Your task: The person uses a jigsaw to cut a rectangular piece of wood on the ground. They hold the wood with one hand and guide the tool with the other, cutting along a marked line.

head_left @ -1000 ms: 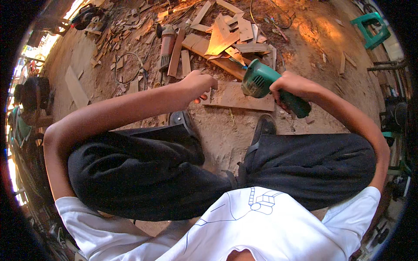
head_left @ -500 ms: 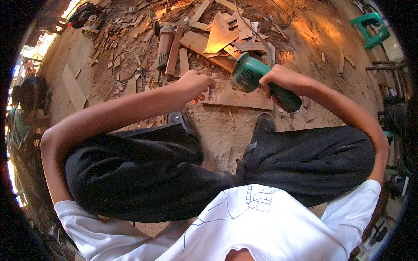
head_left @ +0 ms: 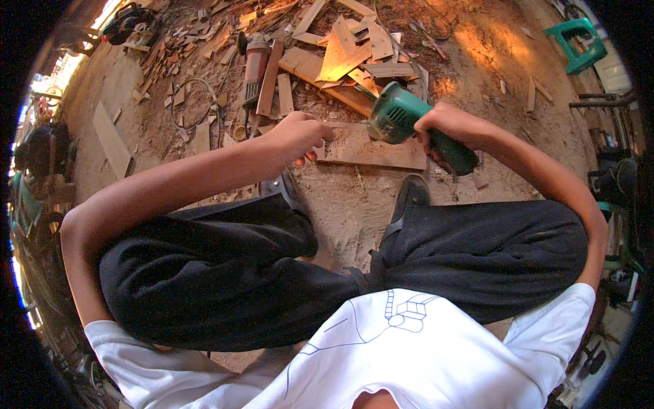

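My right hand [head_left: 446, 128] grips the dark rear handle of a green power tool [head_left: 402, 112]. The tool's wide front end points up and left, over the right part of a flat wooden board [head_left: 375, 151]. Its working end is hidden beneath the body. At the board's left end is my left hand [head_left: 300, 136], fingers curled and closed at the edge, pinching it. The exact contact of the fingertips is partly hidden. The board lies across the dirt, just beyond my shoes [head_left: 412, 193].
Beyond the board lies a heap of wood offcuts [head_left: 347, 51]. A reddish grinder-like tool [head_left: 255, 68] stands left of it, with a looped cable [head_left: 194, 102] nearby. A long plank [head_left: 112, 140] rests farther left. At the far right is a green frame-shaped object [head_left: 578, 46].
The green tool has shifted slightly right in my right hand, and its front end now sits closer over the board. My left hand stays nearly in place.
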Action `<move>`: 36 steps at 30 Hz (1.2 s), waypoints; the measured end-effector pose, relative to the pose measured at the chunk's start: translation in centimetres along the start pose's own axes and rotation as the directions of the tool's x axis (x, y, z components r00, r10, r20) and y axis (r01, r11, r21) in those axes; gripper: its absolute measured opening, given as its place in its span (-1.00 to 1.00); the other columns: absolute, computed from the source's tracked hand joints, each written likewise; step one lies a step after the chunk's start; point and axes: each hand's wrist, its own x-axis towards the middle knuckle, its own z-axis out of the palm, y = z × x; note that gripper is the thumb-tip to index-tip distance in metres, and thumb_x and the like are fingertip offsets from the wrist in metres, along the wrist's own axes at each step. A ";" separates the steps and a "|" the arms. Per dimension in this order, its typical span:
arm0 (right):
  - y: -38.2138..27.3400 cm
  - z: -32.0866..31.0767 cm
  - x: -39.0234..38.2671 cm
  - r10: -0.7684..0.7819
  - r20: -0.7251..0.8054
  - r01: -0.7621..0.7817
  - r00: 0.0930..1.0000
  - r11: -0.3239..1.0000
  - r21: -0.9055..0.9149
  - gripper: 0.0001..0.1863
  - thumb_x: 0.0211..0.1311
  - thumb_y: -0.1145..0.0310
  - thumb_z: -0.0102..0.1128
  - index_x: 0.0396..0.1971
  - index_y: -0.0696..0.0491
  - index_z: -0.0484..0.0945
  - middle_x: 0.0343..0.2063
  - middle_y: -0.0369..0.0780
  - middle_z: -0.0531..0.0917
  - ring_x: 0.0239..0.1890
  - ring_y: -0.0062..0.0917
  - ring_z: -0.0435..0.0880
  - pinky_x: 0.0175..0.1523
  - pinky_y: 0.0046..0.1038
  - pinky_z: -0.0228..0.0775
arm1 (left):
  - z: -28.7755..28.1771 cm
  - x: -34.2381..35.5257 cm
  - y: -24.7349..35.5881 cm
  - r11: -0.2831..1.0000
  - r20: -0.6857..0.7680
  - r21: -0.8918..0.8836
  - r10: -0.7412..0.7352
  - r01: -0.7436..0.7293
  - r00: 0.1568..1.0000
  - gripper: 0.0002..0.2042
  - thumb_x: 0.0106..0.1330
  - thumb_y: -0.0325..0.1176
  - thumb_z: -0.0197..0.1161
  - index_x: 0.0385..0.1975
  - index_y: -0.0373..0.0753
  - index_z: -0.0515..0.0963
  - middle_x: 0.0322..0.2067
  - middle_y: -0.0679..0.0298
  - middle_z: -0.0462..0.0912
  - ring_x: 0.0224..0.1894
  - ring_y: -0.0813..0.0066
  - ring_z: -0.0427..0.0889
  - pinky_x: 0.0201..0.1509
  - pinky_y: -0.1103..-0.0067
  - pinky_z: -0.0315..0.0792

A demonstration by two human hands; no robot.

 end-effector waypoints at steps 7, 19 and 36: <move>1.3 -0.9 0.0 0.000 -0.011 0.001 1.000 0.999 0.053 -0.77 -0.12 0.27 0.15 -0.63 0.17 0.51 -0.67 -0.15 0.55 -0.68 -0.39 0.57 -0.58 -0.29 0.48 | -0.1 0.3 -0.2 1.000 0.008 -0.007 0.025 -0.025 1.000 -0.61 0.20 -0.23 0.11 -0.12 -0.46 0.42 -0.22 0.09 0.49 -0.49 0.48 0.49 -0.49 0.58 0.38; 1.4 -1.1 -0.9 0.039 -0.073 -0.037 0.997 0.999 0.023 -0.85 -0.23 0.40 0.11 -0.70 0.20 0.49 -0.71 -0.13 0.53 -0.73 -0.41 0.55 -0.62 -0.37 0.42 | -0.2 -0.2 0.0 1.000 0.055 0.005 0.018 -0.018 0.998 -0.61 0.22 -0.25 0.08 -0.09 -0.46 0.42 -0.18 0.04 0.50 -0.50 0.49 0.48 -0.48 0.57 0.36; 1.6 -1.0 -3.3 0.062 -0.127 -0.060 0.990 0.998 0.017 -0.87 -0.28 0.45 0.09 -0.74 0.22 0.46 -0.73 -0.12 0.50 -0.77 -0.41 0.54 -0.68 -0.37 0.42 | -0.1 -0.2 0.3 0.998 0.056 0.065 0.008 -0.012 0.998 -0.57 0.20 -0.23 0.10 -0.06 -0.48 0.41 -0.17 0.02 0.50 -0.43 0.43 0.53 -0.44 0.52 0.40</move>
